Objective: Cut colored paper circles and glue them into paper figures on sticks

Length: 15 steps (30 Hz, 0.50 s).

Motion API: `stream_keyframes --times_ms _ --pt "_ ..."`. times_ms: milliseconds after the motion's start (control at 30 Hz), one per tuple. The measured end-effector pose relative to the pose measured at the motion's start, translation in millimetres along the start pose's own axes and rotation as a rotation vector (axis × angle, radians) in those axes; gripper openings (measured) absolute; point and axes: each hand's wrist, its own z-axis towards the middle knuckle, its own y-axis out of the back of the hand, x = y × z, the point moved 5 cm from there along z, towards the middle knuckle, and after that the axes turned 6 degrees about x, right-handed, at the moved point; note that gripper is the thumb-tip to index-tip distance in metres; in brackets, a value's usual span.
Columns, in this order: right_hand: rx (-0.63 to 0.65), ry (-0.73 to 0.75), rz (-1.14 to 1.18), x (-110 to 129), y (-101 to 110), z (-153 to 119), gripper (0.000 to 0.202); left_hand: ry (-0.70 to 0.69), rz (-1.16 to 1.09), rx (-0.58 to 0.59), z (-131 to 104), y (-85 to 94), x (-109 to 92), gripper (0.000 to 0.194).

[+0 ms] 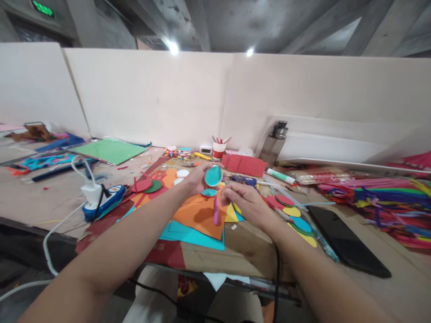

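Over the middle of the table, my left hand grips a round teal disc with a white rim, its flat face turned toward me. Just to the right is my right hand, with fingers curled together; whether something small sits in them is hidden. A second teal piece shows just under the disc. Below my hands lie orange paper and turquoise paper. A pink-purple stick-like piece is close to my right fingertips, apparently on the orange sheet.
Cut paper circles and a black phone lie on the right, near bundled pipe cleaners. Farther back are a paper cup of sticks, red paper and a bottle. A blue power strip with cables sits left.
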Motion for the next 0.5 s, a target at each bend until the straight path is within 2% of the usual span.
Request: stream_keyframes --times_ms 100,133,200,267,400,433,500 --pt "0.35 -0.011 0.064 10 -28 -6 0.036 -0.013 -0.047 -0.032 -3 -1.2 -4 0.027" --pt "0.43 -0.005 0.084 12 -35 -8 0.037 -0.015 -0.052 -0.036 -4 -2.3 -4 0.025" --pt "0.454 0.002 0.086 12 -39 -9 0.04 -0.022 -0.049 -0.028 -6 -4.7 -5 0.021" --pt "0.291 -0.015 0.037 6 -31 -4 0.044 -0.025 -0.022 -0.011 -7 -6.6 -4 0.021" --pt "-0.27 -0.063 -0.059 -12 4 1 0.032 -0.051 0.064 0.048 -6 -10.9 0 0.03" --pt "-0.366 -0.081 -0.068 -18 11 1 0.027 -0.058 0.095 0.058 -6 -12.2 1 0.033" --pt "-0.46 -0.122 -0.094 -28 17 2 0.028 -0.081 0.165 0.052 -5 -14.3 4 0.04"
